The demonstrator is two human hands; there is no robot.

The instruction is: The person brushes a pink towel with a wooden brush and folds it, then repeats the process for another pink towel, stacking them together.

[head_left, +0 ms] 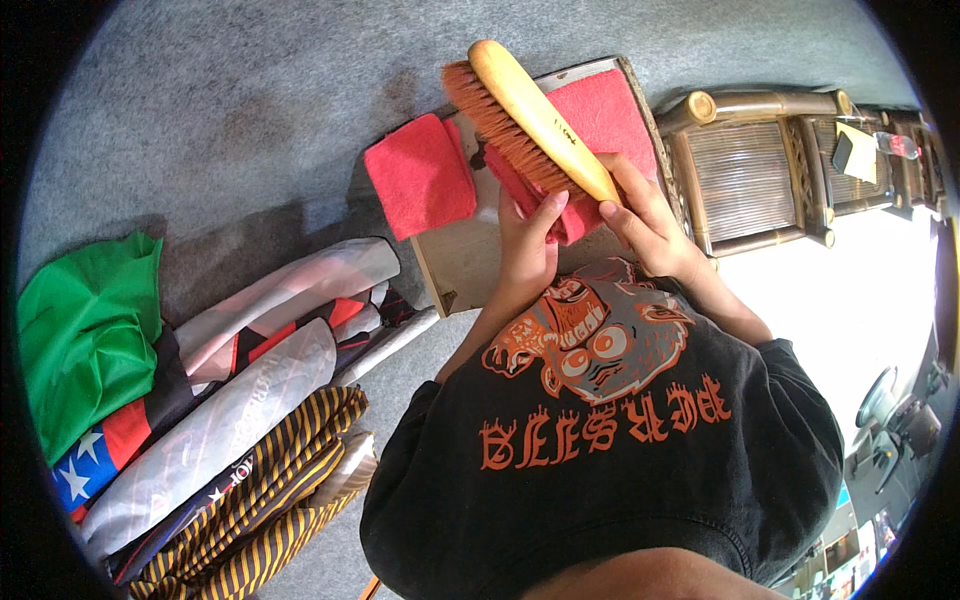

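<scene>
My right hand (650,225) is closed around the lower end of a wooden-handled brush (540,120). The brush slants up to the left, its reddish-brown bristles facing left. Close beside it, my left hand (528,245) grips a red folded cloth (572,226), its thumb near the lower bristles. Part of that cloth is hidden behind the brush and fingers. Beneath my hands stands a worn board or low table (455,258). Another folded red cloth (420,175) lies at its left edge, and a further red cloth (612,118) covers its far right part.
At the left, a heap holds a green cloth (85,340), a yellow-and-black striped cloth (260,465) and several plastic-wrapped or printed fabrics (225,430). A bamboo bench (740,175) stands at the right, with a yellow paper (855,152) farther along. Bright light washes out the area below it.
</scene>
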